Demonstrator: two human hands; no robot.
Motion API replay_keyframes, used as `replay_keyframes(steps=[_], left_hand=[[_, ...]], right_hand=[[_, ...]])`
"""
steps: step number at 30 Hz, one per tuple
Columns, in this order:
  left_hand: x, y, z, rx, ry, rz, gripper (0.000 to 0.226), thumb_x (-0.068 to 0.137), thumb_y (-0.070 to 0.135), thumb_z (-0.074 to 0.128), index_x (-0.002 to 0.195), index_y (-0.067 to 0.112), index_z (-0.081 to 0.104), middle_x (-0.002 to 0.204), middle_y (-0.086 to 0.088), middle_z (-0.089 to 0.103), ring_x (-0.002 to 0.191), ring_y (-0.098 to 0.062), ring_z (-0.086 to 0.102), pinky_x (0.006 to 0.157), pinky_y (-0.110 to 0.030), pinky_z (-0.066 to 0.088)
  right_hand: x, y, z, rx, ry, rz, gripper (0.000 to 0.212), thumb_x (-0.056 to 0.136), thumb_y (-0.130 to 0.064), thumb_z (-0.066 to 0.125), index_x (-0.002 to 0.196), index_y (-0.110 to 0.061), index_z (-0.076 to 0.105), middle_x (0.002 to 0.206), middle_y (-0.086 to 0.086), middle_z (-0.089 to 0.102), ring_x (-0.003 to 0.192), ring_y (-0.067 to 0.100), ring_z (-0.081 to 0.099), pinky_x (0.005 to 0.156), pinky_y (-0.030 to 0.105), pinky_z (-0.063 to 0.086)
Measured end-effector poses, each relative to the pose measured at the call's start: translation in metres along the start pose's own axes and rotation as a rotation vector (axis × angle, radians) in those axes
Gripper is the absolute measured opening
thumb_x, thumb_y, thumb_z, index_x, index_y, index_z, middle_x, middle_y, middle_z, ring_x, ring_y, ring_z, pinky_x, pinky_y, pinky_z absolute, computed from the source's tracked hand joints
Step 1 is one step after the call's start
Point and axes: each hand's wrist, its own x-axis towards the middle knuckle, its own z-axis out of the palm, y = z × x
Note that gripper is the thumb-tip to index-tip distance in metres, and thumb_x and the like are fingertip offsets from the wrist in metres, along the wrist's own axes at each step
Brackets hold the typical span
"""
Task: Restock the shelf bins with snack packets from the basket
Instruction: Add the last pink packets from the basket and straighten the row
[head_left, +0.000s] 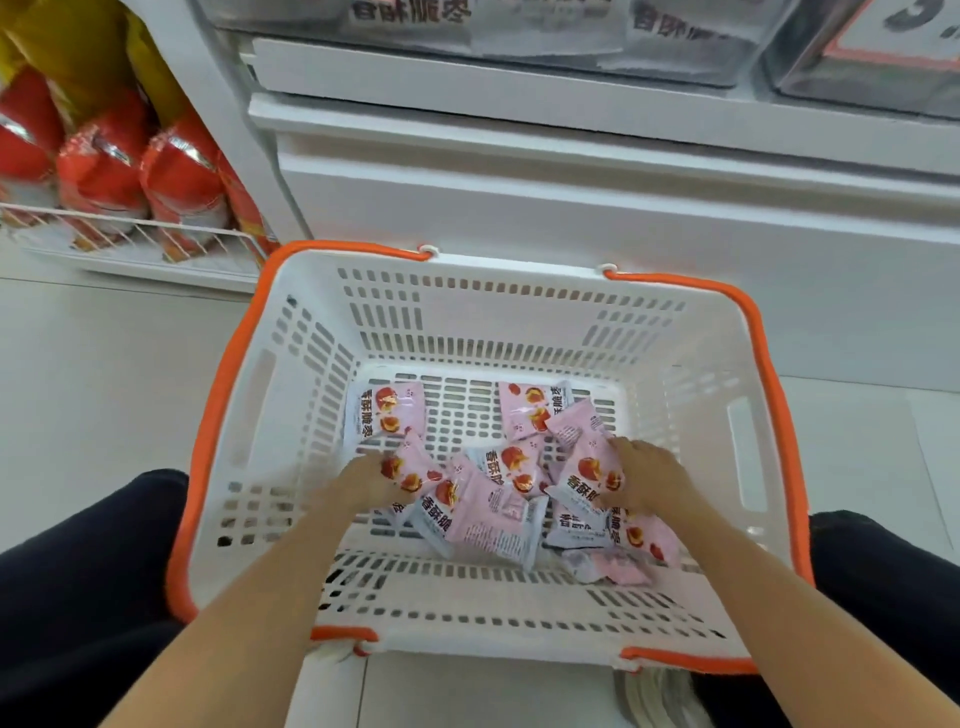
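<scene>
Two hands down among pink snack packets (493, 512) in one white basket (467, 312) with orange handles.
Left hand (371, 480) closed on one packet (408, 470), right hand (644, 480) gripping another (587, 478); roughly ten packets heaped on basket floor; clear shelf bins (675, 41) above.

a white slotted plastic basket (470, 322) with orange handles is set on the floor before the clear plastic shelf bins (524, 36). small pink-and-white foil snack packets (493, 514) are heaped at its near edge toward the right corner; one packet (384, 413) is laid flat at the far left corner.
</scene>
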Motion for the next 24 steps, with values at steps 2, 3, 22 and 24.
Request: replay_keyframes(steps=[2,3,22,24], left_hand=[[0.005,0.007,0.010,-0.094,0.024,-0.001,0.057,0.075,0.025,0.078,0.126,0.012,0.056,0.126,0.000,0.058,0.116,-0.022,0.055,0.098,-0.030,0.043],[0.007,0.012,0.010,-0.126,0.047,0.018,0.060,0.070,0.030,0.081,0.123,0.015,0.058,0.124,0.004,0.059,0.113,-0.020,0.056,0.097,-0.031,0.045],[-0.183,0.146,-0.121,-0.097,-0.194,0.440,0.075,0.084,0.026,0.071,0.147,0.017,0.030,0.145,0.000,0.043,0.123,-0.014,0.048,0.101,-0.025,0.041],[-0.203,0.151,-0.135,-0.102,0.013,0.489,0.072,0.082,0.042,0.070,0.141,0.014,0.040,0.140,-0.002,0.047,0.108,-0.014,0.055,0.081,-0.020,0.048]], right_hand=[[0.000,-0.001,-0.003,0.044,0.034,0.052,0.084,0.076,-0.044,0.074,0.140,-0.010,0.032,0.133,0.006,0.049,0.122,0.024,0.047,0.099,0.033,0.040],[0.001,-0.002,-0.005,0.096,0.045,0.054,0.078,0.075,-0.037,0.076,0.135,-0.009,0.036,0.127,0.006,0.052,0.116,0.023,0.050,0.093,0.033,0.043],[-0.114,-0.068,-0.181,0.846,0.010,-0.318,0.052,0.078,-0.024,0.077,0.122,-0.020,0.049,0.113,-0.004,0.056,0.103,0.017,0.057,0.077,0.020,0.046],[-0.129,-0.075,-0.195,0.953,-0.030,-0.385,0.050,0.082,-0.023,0.073,0.125,-0.011,0.051,0.111,-0.001,0.063,0.100,0.013,0.061,0.080,0.021,0.048]])
